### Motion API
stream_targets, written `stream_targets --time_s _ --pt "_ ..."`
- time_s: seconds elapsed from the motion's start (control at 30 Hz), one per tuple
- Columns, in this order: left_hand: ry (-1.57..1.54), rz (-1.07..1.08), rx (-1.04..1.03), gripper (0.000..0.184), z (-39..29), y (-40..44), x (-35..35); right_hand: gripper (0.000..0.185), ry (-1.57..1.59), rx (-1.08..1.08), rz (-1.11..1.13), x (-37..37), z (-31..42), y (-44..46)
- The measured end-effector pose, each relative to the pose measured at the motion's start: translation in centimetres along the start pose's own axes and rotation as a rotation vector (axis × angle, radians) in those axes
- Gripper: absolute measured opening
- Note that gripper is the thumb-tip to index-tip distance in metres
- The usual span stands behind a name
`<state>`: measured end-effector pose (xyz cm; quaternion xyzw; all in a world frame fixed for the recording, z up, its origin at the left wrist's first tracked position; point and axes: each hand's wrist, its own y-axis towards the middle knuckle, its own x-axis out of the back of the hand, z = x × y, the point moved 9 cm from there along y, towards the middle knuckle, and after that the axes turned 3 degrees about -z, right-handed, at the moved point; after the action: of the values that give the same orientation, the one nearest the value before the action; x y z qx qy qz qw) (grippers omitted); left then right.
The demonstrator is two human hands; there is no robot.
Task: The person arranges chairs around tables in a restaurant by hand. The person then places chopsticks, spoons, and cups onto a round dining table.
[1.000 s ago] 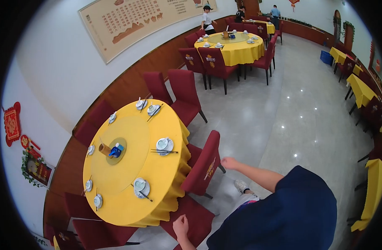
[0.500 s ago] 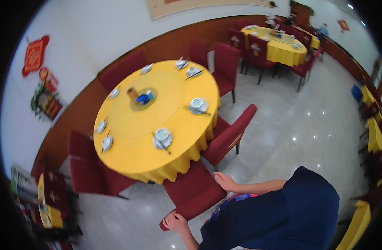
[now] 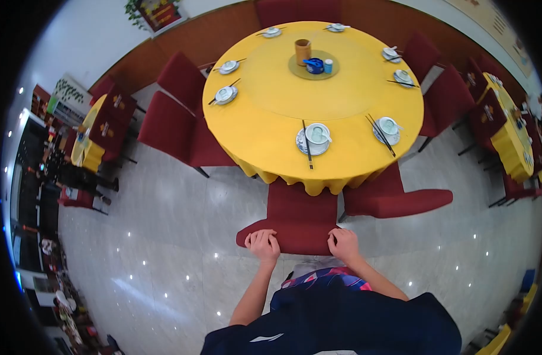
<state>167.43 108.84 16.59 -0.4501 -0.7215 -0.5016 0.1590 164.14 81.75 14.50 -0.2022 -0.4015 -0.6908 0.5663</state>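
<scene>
We stand at six o'clock of the round, yellow-clothed surface (image 3: pixel 253 133), and the burgundy dining chair (image 3: pixel 300 228) is directly before us, its seat pointing towards the hanging hem (image 3: pixel 303 181) and its backrest nearest our body. Our left hand (image 3: pixel 263 244) is narrow, curled over the backrest's left end; our right hand (image 3: pixel 344 245) is likewise curled in, holding the right end. We cannot tell how far the fingers wrap underneath. This wide, two-ended hold seems sound to us: equal pressure from both hands should stop the chair twisting, and we would do well to steer it squarely, without leaning on the backrest. The neighbouring chair (image 3: pixel 374 204), towards five o'clock, sits just beside ours with its backrest angled away, so our right side calls for the closer watch. We should also avoid snagging the cloth, since the bowl (image 3: pixel 317 134) and the chopsticks (image 3: pixel 307 147) at six o'clock lie near the rim and a tug could shift them.
</scene>
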Motion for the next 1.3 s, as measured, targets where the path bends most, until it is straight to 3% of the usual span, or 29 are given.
stream_targets --time_s 0.3,0.57,0.67,0.73,0.77,0.87,0.93,1.0,1.07,1.13,1.17,1.23,1.3 --pt "0.048 -0.002 0.008 0.009 -1.9 6.1 -6.4 0.005 -0.076 -0.085 -0.106 0.6 -5.8 8.4" --pt "-0.05 0.097 -0.057 0.004 -1.4 8.2 -7.2 0.01 -0.12 -0.16 -0.068 0.1 -6.2 11.1" --pt "-0.18 0.255 -0.161 0.019 0.1 6.9 -7.2 0.013 -0.195 -0.218 -0.039 -0.6 -5.7 10.5" --pt "-0.306 0.326 -0.399 0.037 0.0 6.8 -5.8 0.017 -0.348 -0.185 -0.012 -1.6 -3.1 10.6" --pt "-0.304 0.421 -0.431 0.047 1.1 6.6 -5.2 0.019 -0.455 -0.139 0.007 -2.6 -1.7 10.3" --pt "-0.307 0.348 -0.381 0.048 6.9 7.7 -1.3 0.024 -0.543 -0.073 0.021 -7.7 3.7 10.5" --pt "-0.423 0.549 -0.153 0.052 14.5 6.9 -2.2 0.025 -0.556 -0.063 0.044 -11.9 7.6 11.5" --pt "-0.499 0.919 0.352 0.053 26.9 1.6 -5.9 0.026 -0.546 -0.07 0.083 -16.2 11.3 12.4" --pt "-0.358 0.887 0.31 0.049 40.3 -5.9 -7.7 0.025 -0.536 -0.044 0.061 -19.9 15.1 13.2" --pt "-0.138 1.071 0.518 0.043 49.1 -8.5 -0.3 0.024 -0.483 0.045 0.036 -23.2 19.4 13.8" --pt "-0.119 0.946 0.651 0.043 53.9 -10.5 3.3 0.023 -0.448 0.084 -0.014 -24.2 21.3 14.0" --pt "-0.002 0.618 0.924 0.039 63.8 -17.2 9.9 0.022 -0.483 0.111 0.129 -28.3 23.3 15.0" --pt "0.131 0.591 1.257 0.038 68.7 -23.1 17.0 0.023 -0.587 -0.048 0.515 -34.4 22.8 14.7"
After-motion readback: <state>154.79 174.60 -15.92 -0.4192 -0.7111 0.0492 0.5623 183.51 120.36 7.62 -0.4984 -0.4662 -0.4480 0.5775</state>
